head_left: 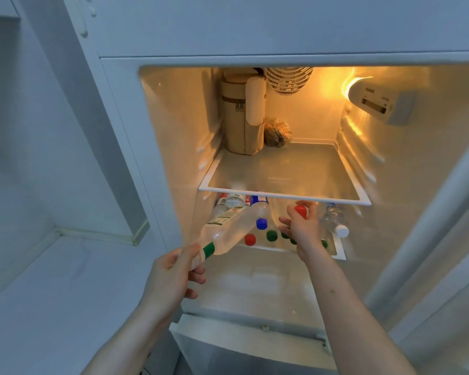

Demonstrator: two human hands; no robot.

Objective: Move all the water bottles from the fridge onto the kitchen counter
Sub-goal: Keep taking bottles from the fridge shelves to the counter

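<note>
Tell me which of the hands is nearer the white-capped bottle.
Right. The right hand grips a red-capped bottle just left of the white-capped bottle; the left hand is farther, lower left.

bottles [260, 220] under shelf [282, 197] (bag [241, 117] on it)

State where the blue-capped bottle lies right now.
In the head view, the blue-capped bottle lies on the fridge's lower shelf, left of centre, between the green-capped bottle held by the left hand and the right hand.
</note>
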